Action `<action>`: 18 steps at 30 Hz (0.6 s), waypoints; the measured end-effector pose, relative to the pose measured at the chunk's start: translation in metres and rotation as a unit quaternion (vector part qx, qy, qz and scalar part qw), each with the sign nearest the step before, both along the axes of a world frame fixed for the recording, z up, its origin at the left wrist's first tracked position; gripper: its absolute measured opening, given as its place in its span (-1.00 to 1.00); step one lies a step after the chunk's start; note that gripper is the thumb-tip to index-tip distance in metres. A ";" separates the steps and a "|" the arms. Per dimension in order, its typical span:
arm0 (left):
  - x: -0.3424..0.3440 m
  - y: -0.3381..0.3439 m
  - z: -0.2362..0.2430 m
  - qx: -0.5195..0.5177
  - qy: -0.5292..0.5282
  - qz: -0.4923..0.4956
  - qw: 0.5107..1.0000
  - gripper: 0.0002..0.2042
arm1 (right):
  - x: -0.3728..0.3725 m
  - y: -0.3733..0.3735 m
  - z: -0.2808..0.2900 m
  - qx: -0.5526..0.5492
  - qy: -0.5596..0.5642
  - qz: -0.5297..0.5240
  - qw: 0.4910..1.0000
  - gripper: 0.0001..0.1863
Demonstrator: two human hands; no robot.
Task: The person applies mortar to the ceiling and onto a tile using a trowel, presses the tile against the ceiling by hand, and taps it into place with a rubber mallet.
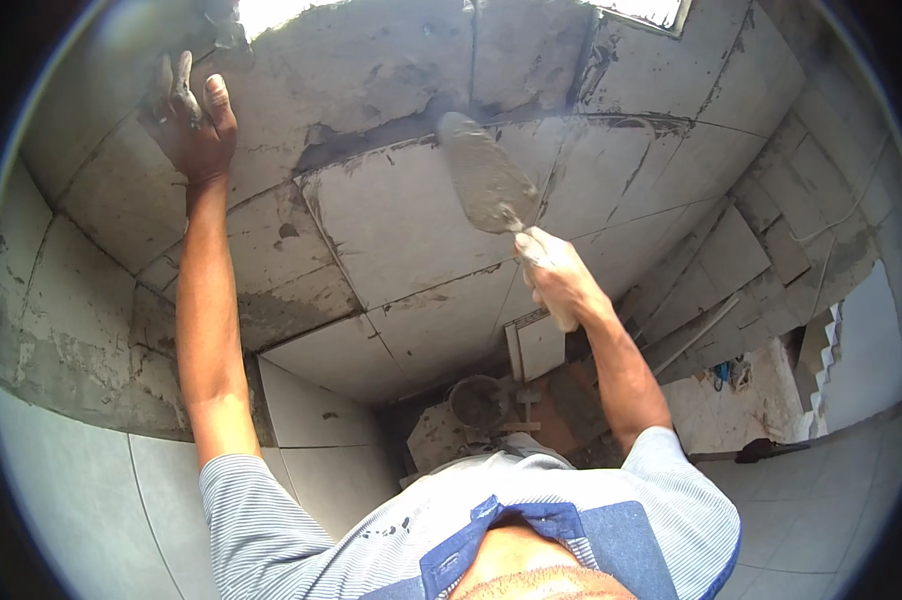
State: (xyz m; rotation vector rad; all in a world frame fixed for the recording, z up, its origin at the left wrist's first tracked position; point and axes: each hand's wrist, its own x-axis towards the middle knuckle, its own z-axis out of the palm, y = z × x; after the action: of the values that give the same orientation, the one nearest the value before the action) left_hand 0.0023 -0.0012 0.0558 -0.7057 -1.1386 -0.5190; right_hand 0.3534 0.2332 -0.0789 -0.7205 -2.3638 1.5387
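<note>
My right hand (559, 275) is closed round the handle of a trowel (486, 180). Grey mortar coats the trowel's blade, and its tip lies against the tiled wall at a dark, mortar-smeared joint (371, 140). My left hand (193, 125) is raised high at the left with its fingers apart, resting flat on or close to the wall; actual contact cannot be made out. Grey smears mark its fingers. Between my hands is a large pale wall tile (381, 220) with dirty edges.
Below stand a bucket (478, 402) of grey mortar, a hammer (527, 400) and a few tiles (539, 347) leaning near the wall's foot. A bright opening (291, 12) breaks the wall at the top. Bare masonry (771, 270) and a thin cable (831, 225) are at the right.
</note>
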 end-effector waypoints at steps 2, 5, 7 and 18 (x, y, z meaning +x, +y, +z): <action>0.003 0.006 0.004 0.002 0.005 -0.006 1.000 -0.62 | -0.010 0.017 -0.005 0.185 0.071 0.052 0.979 -0.63; 0.001 0.001 0.002 -0.007 0.004 -0.012 1.000 -0.61 | -0.015 0.038 0.004 0.280 0.029 0.028 0.959 -0.65; 0.001 0.002 0.001 0.002 -0.025 -0.037 0.999 -0.60 | -0.001 0.068 0.004 0.416 0.012 0.038 0.908 -0.70; 0.013 -0.008 -0.002 -0.010 -0.054 -0.012 0.998 -0.59 | 0.065 0.086 -0.054 0.065 0.122 -0.182 0.974 -0.72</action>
State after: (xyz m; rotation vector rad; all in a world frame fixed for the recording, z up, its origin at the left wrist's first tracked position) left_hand 0.0148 -0.0087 0.0534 -0.7156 -1.2390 -0.5732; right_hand 0.4184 0.3193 -0.1327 -0.8265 -1.9972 1.2285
